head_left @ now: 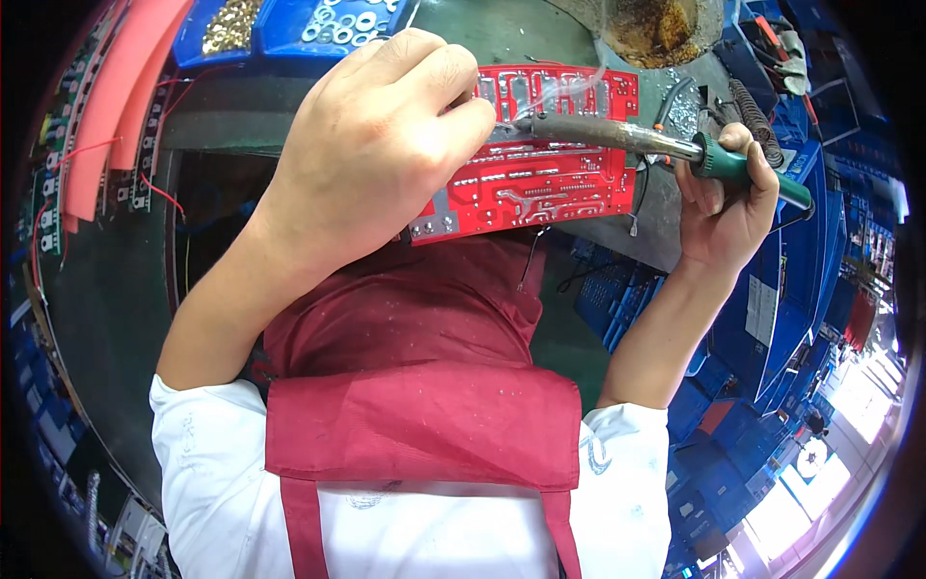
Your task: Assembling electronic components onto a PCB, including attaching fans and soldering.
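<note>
A red circuit board [540, 203] with silvery solder tracks lies in front of me on the bench. My right hand [725, 198] grips the green handle of a soldering iron [617, 135]. The iron's long metal barrel points left across the board, and its tip meets the board beside my left fingertips. Thin smoke curls up from near the tip. My left hand [386, 145] is closed over the board's left part, its fingers pinched together. A thin strand of solder wire [415, 13] shows above its knuckles; the pinched end is hidden by the fingers.
Blue bins with washers [340, 27] and small brass-coloured parts [230, 27] stand at the back left. Pink strips [116, 116] and more circuit boards with red wires lie far left. A stained dish [666, 29] and a coiled iron holder [757, 121] stand back right.
</note>
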Available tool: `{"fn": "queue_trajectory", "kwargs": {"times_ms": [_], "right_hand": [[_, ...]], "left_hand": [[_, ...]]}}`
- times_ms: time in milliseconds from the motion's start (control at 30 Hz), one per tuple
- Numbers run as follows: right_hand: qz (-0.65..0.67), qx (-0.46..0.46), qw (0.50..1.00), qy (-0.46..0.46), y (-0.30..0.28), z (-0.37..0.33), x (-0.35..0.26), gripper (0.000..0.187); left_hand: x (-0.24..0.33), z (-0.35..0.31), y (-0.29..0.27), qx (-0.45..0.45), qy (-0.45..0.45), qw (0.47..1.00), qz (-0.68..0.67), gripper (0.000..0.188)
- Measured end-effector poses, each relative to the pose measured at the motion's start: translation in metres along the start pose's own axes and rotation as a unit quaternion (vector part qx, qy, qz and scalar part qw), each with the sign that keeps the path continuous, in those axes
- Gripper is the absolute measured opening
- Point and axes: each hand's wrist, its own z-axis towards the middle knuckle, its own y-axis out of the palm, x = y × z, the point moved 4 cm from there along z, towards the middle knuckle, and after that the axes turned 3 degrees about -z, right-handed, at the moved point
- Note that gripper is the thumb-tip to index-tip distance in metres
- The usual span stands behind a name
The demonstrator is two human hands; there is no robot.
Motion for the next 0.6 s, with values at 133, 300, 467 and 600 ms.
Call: {"fn": "queue_trajectory", "kwargs": {"times_ms": [133, 300, 467, 600], "right_hand": [[0.008, -0.016, 1.0, 0.002, -0.0003, 0.0022, 0.0005, 0.034], [-0.001, -0.009, 1.0, 0.003, 0.0033, 0.0044, -0.0017, 0.034], [-0.015, -0.018, 1.0, 0.012, 0.0002, 0.0067, -0.0008, 0.033], [-0.016, -0.02, 1.0, 0.015, -0.0002, 0.0078, 0.0, 0.032]], "left_hand": [[0.0006, 0.0, -0.0005, 0.003, 0.001, 1.0, 0.004, 0.021], [0.0009, -0.0004, 0.0011, 0.003, 0.001, 1.0, 0.006, 0.021], [0.0012, -0.0005, 0.0017, 0.002, 0.002, 1.0, 0.007, 0.022], [0.0009, 0.0001, 0.0018, -0.006, -0.003, 1.0, 0.001, 0.021]]}}
